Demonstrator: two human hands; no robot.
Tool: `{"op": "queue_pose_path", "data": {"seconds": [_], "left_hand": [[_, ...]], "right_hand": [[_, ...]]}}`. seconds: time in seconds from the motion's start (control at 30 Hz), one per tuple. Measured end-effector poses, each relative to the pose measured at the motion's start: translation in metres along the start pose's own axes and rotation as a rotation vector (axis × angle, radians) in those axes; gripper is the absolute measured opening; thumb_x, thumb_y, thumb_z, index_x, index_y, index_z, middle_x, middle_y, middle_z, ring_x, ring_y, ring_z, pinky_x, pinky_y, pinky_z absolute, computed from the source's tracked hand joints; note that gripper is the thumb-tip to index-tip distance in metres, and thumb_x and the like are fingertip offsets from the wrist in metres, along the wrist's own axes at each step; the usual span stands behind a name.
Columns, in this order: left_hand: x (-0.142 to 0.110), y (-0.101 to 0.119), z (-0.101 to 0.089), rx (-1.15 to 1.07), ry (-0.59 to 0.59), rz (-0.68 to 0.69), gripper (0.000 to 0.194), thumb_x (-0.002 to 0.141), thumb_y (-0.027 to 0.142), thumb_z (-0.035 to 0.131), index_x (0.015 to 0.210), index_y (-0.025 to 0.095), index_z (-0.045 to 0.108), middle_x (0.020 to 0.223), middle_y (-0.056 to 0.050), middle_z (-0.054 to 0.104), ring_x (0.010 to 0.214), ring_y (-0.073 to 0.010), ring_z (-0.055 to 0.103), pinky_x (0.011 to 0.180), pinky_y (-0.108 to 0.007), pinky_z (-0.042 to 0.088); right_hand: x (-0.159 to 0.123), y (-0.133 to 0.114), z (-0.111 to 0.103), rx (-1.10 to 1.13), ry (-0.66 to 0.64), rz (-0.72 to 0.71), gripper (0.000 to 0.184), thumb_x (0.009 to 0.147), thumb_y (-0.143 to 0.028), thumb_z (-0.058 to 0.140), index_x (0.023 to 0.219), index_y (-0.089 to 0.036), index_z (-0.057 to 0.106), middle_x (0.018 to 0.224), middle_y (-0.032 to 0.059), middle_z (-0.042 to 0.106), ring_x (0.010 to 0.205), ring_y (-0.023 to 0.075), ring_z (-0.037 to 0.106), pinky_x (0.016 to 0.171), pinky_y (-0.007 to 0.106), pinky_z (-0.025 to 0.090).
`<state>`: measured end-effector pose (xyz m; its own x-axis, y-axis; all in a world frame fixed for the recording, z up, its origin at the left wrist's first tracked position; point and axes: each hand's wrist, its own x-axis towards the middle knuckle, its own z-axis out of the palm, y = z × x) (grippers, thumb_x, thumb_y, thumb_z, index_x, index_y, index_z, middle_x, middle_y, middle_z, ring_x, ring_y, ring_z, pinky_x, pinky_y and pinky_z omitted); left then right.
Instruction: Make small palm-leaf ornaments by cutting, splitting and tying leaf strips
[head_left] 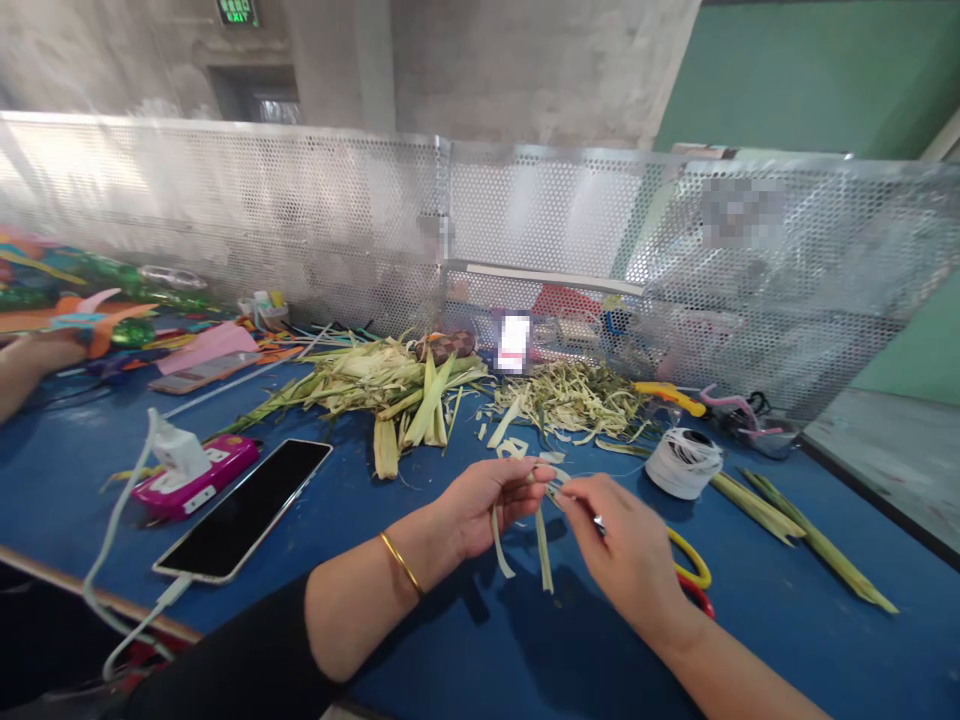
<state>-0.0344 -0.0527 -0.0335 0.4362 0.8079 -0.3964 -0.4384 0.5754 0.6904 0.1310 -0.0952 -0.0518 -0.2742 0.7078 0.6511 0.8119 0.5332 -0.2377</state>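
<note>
My left hand [487, 497] is closed on pale plant strips that look like corn husk; one husk strip [544, 550] dangles below the fingers. My right hand [626, 545] pinches at the same strips from the right, fingertips almost touching the left ones. A thin thread seems to run from there towards a spool of white thread [682, 464]. Partly hidden behind my right hand are scissor handles, a yellow loop [694, 560] and a red one. Small cut husk pieces [514, 447] lie just beyond my fingers.
Behind lie a husk pile [360, 375] and a shredded heap [581, 395], before a perforated metal screen [300, 210]. Left are a phone [247, 510] on a cable and a pink power strip [199, 478]. Leaf stalks [817, 540] lie right. Another person's hand [45, 355] holds an orange craft piece.
</note>
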Motion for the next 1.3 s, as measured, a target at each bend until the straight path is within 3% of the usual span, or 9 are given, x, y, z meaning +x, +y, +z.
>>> {"op": "queue_pose_path", "data": {"seconds": [0.07, 0.13, 0.27, 0.57, 0.7, 0.83, 1.0, 1.17, 1.3], "left_hand": [[-0.002, 0.0, 0.002, 0.036, -0.016, 0.001, 0.012, 0.083, 0.012, 0.058, 0.085, 0.006, 0.067, 0.074, -0.006, 0.07, 0.052, -0.0069, 0.061, 0.05, -0.015, 0.053], [-0.002, -0.001, 0.002, 0.066, -0.039, -0.013, 0.012, 0.082, 0.012, 0.058, 0.087, 0.006, 0.068, 0.074, -0.006, 0.07, 0.053, -0.0073, 0.062, 0.05, -0.015, 0.053], [0.0, -0.002, -0.001, 0.063, -0.085, -0.031, 0.013, 0.082, 0.013, 0.059, 0.087, 0.006, 0.068, 0.069, -0.005, 0.069, 0.051, -0.0073, 0.062, 0.05, -0.014, 0.053], [-0.004, 0.001, 0.002, 0.058, -0.047, 0.009, 0.014, 0.081, 0.016, 0.062, 0.091, 0.007, 0.067, 0.076, -0.006, 0.071, 0.049, -0.0073, 0.061, 0.046, -0.015, 0.053], [-0.003, 0.001, 0.002, 0.021, 0.03, 0.066, 0.016, 0.081, 0.017, 0.062, 0.093, 0.008, 0.066, 0.086, -0.009, 0.072, 0.055, -0.0087, 0.064, 0.05, -0.016, 0.054], [-0.003, 0.001, 0.003, -0.083, -0.027, 0.028, 0.02, 0.086, 0.019, 0.052, 0.095, 0.006, 0.064, 0.085, -0.012, 0.072, 0.066, -0.0139, 0.069, 0.057, -0.02, 0.056], [-0.003, -0.004, 0.008, -0.141, -0.058, 0.007, 0.021, 0.082, 0.013, 0.048, 0.092, 0.005, 0.065, 0.079, -0.01, 0.072, 0.067, -0.0153, 0.069, 0.062, -0.022, 0.055], [-0.001, -0.013, 0.009, -0.034, -0.051, 0.084, 0.011, 0.075, 0.006, 0.061, 0.084, 0.008, 0.067, 0.08, -0.01, 0.072, 0.072, -0.0137, 0.068, 0.07, -0.019, 0.053], [0.0, -0.012, 0.007, -0.032, -0.047, 0.127, 0.01, 0.077, 0.003, 0.06, 0.083, 0.007, 0.066, 0.082, -0.011, 0.072, 0.07, -0.013, 0.068, 0.069, -0.019, 0.053]], "right_hand": [[0.003, 0.006, -0.002, 0.001, 0.113, 0.056, 0.024, 0.089, -0.034, 0.048, 0.104, -0.021, 0.061, 0.097, 0.0112, 0.065, 0.09, 0.0245, 0.06, 0.076, 0.035, 0.044], [0.006, 0.013, 0.001, 0.044, 0.064, 0.058, 0.029, 0.087, -0.034, 0.051, 0.112, -0.022, 0.059, 0.108, 0.0114, 0.064, 0.102, 0.0274, 0.058, 0.085, 0.04, 0.044], [0.008, 0.02, 0.006, 0.182, -0.109, 0.069, 0.02, 0.091, -0.03, 0.046, 0.091, -0.025, 0.064, 0.089, 0.0046, 0.071, 0.084, 0.0224, 0.063, 0.093, 0.044, 0.039], [0.011, 0.027, -0.002, 0.137, -0.122, 0.158, 0.028, 0.092, -0.034, 0.041, 0.088, -0.024, 0.067, 0.077, 0.0044, 0.07, 0.076, 0.0225, 0.063, 0.077, 0.038, 0.045], [0.011, 0.034, 0.0, 0.054, 0.083, 0.161, 0.029, 0.09, -0.032, 0.046, 0.11, -0.021, 0.061, 0.105, 0.0095, 0.067, 0.095, 0.025, 0.061, 0.08, 0.039, 0.048], [0.01, 0.019, -0.008, -0.092, 0.277, -0.057, 0.023, 0.09, -0.025, 0.049, 0.108, -0.02, 0.062, 0.095, 0.0082, 0.066, 0.089, 0.0221, 0.06, 0.08, 0.037, 0.045], [0.004, -0.014, 0.001, -0.158, -0.002, -0.442, 0.027, 0.09, -0.015, 0.046, 0.113, -0.018, 0.06, 0.087, 0.0053, 0.067, 0.078, 0.0179, 0.057, 0.078, 0.036, 0.038], [0.001, -0.018, 0.016, -0.183, -0.05, -0.507, 0.026, 0.091, -0.01, 0.038, 0.089, -0.016, 0.063, 0.079, 0.0054, 0.066, 0.075, 0.0192, 0.055, 0.078, 0.036, 0.036], [0.0, -0.012, 0.011, -0.043, -0.047, -0.499, 0.024, 0.092, -0.012, 0.038, 0.09, -0.019, 0.061, 0.081, 0.0036, 0.067, 0.078, 0.0169, 0.058, 0.081, 0.034, 0.037]]}}
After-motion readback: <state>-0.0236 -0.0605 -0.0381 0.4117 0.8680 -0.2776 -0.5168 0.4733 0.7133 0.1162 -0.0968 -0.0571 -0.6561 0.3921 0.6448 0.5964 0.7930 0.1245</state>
